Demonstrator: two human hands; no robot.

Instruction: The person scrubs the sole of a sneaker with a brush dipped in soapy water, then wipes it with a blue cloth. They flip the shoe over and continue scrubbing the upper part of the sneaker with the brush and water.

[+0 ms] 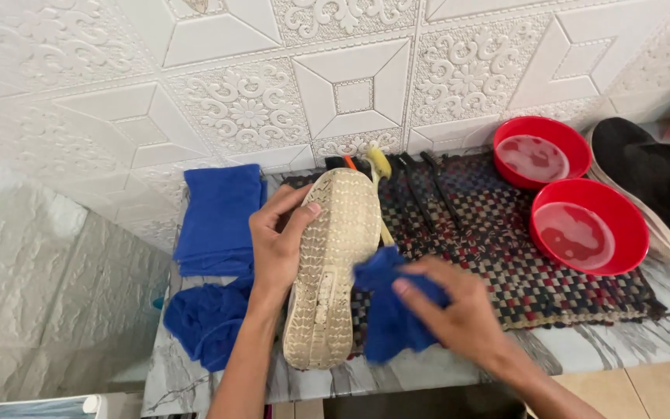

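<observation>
My left hand point(277, 240) grips a shoe point(331, 271) from its left side and holds it sole up, so the beige patterned sole faces me. My right hand point(459, 310) is closed on a crumpled blue cloth point(389, 310) that presses against the right edge of the sole, near its middle. The shoe lies lengthwise over the front left corner of a woven dark mat point(505, 240). Its upper is hidden beneath the sole.
A folded blue towel point(219, 217) and a crumpled blue cloth point(207, 318) lie at the left. Several dark brushes point(428, 190) and a yellow-handled one point(380, 163) rest on the mat. Two red bowls of liquid point(540, 151) point(589, 226) and a black shoe point(661, 182) stand at the right, near the marble counter edge point(428, 372).
</observation>
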